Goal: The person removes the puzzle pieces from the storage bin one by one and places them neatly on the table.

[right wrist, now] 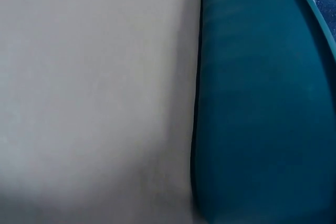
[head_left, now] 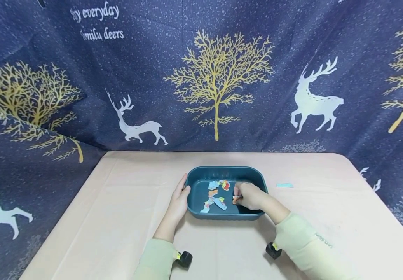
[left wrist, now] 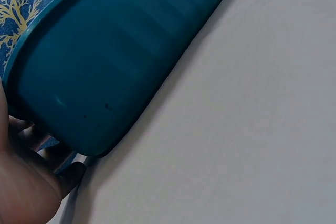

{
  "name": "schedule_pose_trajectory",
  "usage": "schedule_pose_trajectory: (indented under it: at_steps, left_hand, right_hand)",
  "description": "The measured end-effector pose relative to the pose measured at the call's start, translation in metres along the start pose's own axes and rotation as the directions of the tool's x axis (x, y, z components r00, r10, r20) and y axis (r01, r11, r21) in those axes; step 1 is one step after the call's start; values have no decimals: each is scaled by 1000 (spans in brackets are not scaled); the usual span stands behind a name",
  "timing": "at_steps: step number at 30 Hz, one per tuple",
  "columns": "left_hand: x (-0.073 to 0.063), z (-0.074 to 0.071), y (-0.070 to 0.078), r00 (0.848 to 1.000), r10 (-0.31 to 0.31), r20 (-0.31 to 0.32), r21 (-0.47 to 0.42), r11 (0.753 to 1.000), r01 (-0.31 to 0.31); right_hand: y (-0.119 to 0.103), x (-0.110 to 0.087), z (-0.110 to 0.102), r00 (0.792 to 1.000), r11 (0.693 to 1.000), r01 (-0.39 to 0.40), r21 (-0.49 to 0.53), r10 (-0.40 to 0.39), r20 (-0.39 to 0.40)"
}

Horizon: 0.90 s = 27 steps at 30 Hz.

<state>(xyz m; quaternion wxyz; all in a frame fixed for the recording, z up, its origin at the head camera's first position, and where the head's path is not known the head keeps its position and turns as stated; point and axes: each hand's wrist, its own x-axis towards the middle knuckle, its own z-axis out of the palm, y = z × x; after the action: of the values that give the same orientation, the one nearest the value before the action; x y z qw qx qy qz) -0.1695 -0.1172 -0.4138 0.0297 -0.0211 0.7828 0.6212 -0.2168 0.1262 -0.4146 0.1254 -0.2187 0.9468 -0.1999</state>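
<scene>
A dark teal rectangular tub (head_left: pixel 222 216) with rounded corners stands on the table. Its left end is held by my left hand (head_left: pixel 177 202), the thumb at the rim and the other fingers along the outer wall; the left wrist view shows these fingers low against the tub. My right hand (head_left: pixel 252 195) reaches over the right side into the tub and pinches a small orange-brown paper scrap (head_left: pixel 235 200). Left of it on the tub's floor lie several torn colourful paper scraps (head_left: pixel 214 193), some overlapping. The right wrist view shows the tub's outer wall (right wrist: pixel 262 98) but no fingers.
A light blue strip (head_left: pixel 285 185) lies on the pale tablecloth (head_left: pixel 124 233) right of the tub. Behind the table hangs a dark blue cloth (head_left: pixel 145 70) with deer and trees. Small black devices (head_left: pixel 184 259) sit at both wrists.
</scene>
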Motion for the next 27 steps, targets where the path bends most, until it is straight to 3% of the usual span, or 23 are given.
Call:
schedule_pose_trajectory:
  at_steps: [2,9,14,21,27]
  left_hand:
    - [0,1,0,1000,-3,-1,-2,1000,3]
    - [23,4,-38,1000,9,-15,-17,1000,-10]
    - [23,5,-39,1000,16,-18,-13,1000,-16]
    - [22,5,-41,999,26,-29,-10,1000,-27]
    - [21,4,-39,999,24,-34,-2,1000,-24]
  right_hand:
    - [-1,-1,-1,1000,1000,15,4,-14,-7]
    - [1,-4,-3,998,998,54,12,-54,-26]
    - [3,-7,-4,993,995,90,33,-87,-78]
    - [2,-14,-11,990,985,100,139,-85,-113]
    - [4,-18,-15,984,982,113,152,-89,-155]
